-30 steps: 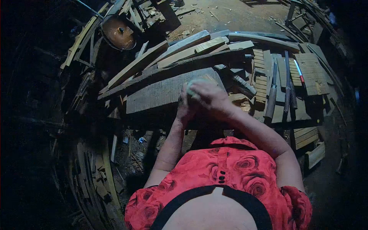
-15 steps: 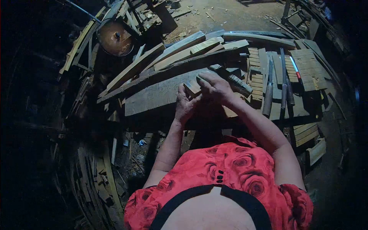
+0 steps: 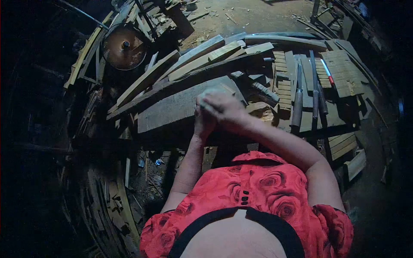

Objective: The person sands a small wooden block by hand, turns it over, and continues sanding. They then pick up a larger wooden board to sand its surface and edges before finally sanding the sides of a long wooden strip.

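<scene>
Centre of the frame: the right hand (image 3: pixel 224 107) grips a pale green pad (image 3: pixel 209 92) against a wood block (image 3: pixel 228 88); the left hand's (image 3: pixel 203 122) partly hidden grip seems to brace it. This rubbing calls for steady support.

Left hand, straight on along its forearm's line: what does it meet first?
Most likely the bare right hand, which lies just ahead of the bare left hand. They overlap in this view, so depth is unclear and they may already be touching.
</scene>
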Demonstrator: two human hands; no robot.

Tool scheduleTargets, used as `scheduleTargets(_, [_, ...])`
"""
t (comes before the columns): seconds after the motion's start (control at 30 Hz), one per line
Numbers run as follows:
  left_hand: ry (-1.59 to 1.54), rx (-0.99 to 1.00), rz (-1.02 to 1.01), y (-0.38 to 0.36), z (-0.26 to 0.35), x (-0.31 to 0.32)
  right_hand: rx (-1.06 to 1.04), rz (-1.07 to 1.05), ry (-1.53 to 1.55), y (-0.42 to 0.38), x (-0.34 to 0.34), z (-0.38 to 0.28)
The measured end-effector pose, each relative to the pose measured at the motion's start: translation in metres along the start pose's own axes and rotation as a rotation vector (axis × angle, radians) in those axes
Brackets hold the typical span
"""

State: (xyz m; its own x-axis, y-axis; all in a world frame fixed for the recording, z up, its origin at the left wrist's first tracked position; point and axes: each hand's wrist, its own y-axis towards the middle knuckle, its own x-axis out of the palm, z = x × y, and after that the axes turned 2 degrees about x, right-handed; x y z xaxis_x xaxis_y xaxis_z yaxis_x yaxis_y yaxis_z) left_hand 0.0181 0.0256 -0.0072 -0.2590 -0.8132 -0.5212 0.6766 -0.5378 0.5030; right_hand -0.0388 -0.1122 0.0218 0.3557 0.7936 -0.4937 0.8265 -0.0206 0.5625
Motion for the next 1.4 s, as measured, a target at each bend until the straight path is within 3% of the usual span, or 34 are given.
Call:
scheduleTargets(0.03, [0.429, 0.314, -0.093, 0.000, -0.003, -0.003, 0.008, -0.006, -0.002, -0.001, 0.000, -0.001])
scheduleTargets(0.1, [0.499, 0.333, -0.081, -0.004, -0.001, 0.002, -0.100, 0.079, 0.108, -0.006, -0.002, -0.002])
scheduleTargets(0.17, [-0.483, -0.384, 0.017, 0.005, 0.026, 0.006, 0.093, -0.009, 0.096, 0.006, -0.011, 0.031])
scheduleTargets(0.23, [-0.459, -0.383, 0.015, 0.009, 0.039, 0.006, 0.192, 0.071, 0.074, 0.012, -0.021, 0.031])
scheduleTargets(0.3, [-0.387, -0.349, 0.021, 0.005, 0.033, 0.005, 0.238, -0.146, 0.093, 0.007, -0.024, 0.015])
scheduleTargets(0.33, [-0.385, -0.346, 0.026, 0.003, 0.018, 0.004, -0.030, 0.005, -0.083, -0.005, -0.009, 0.006])
scheduleTargets(0.4, [0.560, 0.216, -0.084, -0.001, -0.002, 0.000, -0.106, 0.055, -0.096, -0.012, -0.004, -0.010])
scheduleTargets(0.43, [0.564, 0.209, -0.084, -0.002, 0.000, 0.002, -0.150, 0.116, -0.053, -0.011, -0.001, -0.007])
scheduleTargets(0.5, [-0.447, -0.462, 0.039, -0.002, 0.011, 0.007, 0.002, 0.061, 0.043, -0.002, -0.015, 0.016])
scheduleTargets(0.57, [-0.434, -0.355, -0.051, -0.001, 0.010, 0.005, 0.258, -0.024, 0.046, 0.007, -0.032, 0.030])
scheduleTargets(0.63, [-0.414, -0.278, 0.085, -0.002, 0.010, 0.010, 0.161, 0.034, -0.020, 0.006, -0.019, 0.027])
scheduleTargets(0.67, [-0.414, -0.275, 0.082, -0.001, 0.005, 0.008, 0.013, 0.114, -0.073, 0.001, -0.005, 0.020])
scheduleTargets(0.7, [0.025, 0.042, 0.019, 0.000, -0.002, 0.005, -0.135, 0.192, -0.126, -0.006, 0.008, 0.009])
scheduleTargets(0.73, [0.248, 0.190, -0.031, -0.003, -0.008, 0.006, -0.090, 0.009, -0.059, -0.008, -0.003, -0.018])
scheduleTargets(0.77, [0.465, 0.348, -0.047, -0.006, -0.015, 0.008, -0.087, 0.006, -0.056, -0.006, -0.005, -0.016])
scheduleTargets(0.8, [-0.044, -0.015, 0.045, -0.011, -0.021, 0.015, 0.009, -0.073, 0.022, 0.000, -0.008, -0.009])
scheduleTargets(0.87, [-0.242, -0.375, 0.023, 0.003, 0.029, 0.003, 0.181, -0.197, 0.035, 0.020, -0.014, 0.019])
scheduleTargets(0.97, [-0.270, -0.290, 0.061, 0.005, 0.029, 0.006, 0.360, -0.203, 0.021, 0.027, -0.020, 0.012])
scheduleTargets(1.03, [-0.264, -0.247, 0.068, -0.007, -0.015, 0.014, 0.119, -0.201, 0.048, 0.018, -0.006, -0.003])
scheduleTargets(1.07, [-0.001, -0.066, 0.057, -0.017, -0.040, 0.021, -0.132, 0.128, -0.043, 0.007, 0.007, -0.012])
scheduleTargets(1.17, [0.468, 0.223, -0.062, -0.008, -0.013, 0.009, -0.095, 0.118, -0.021, 0.004, 0.012, 0.018])
scheduleTargets(1.2, [0.026, -0.050, -0.012, -0.002, 0.007, 0.008, 0.127, -0.077, 0.079, 0.013, -0.007, 0.029])
scheduleTargets(1.23, [-0.418, -0.319, 0.040, 0.001, 0.018, 0.009, 0.010, -0.065, -0.135, 0.022, -0.016, 0.044])
scheduleTargets(1.3, [-0.477, -0.317, 0.063, 0.006, 0.023, 0.011, 0.251, 0.006, -0.008, 0.011, -0.019, 0.032])
scheduleTargets(1.37, [-0.085, -0.288, 0.051, 0.005, 0.024, 0.006, -0.002, 0.046, -0.021, -0.005, -0.005, 0.008])
scheduleTargets(1.4, [-0.091, -0.289, 0.053, 0.002, 0.013, 0.005, -0.116, 0.163, -0.115, -0.014, -0.006, -0.017])
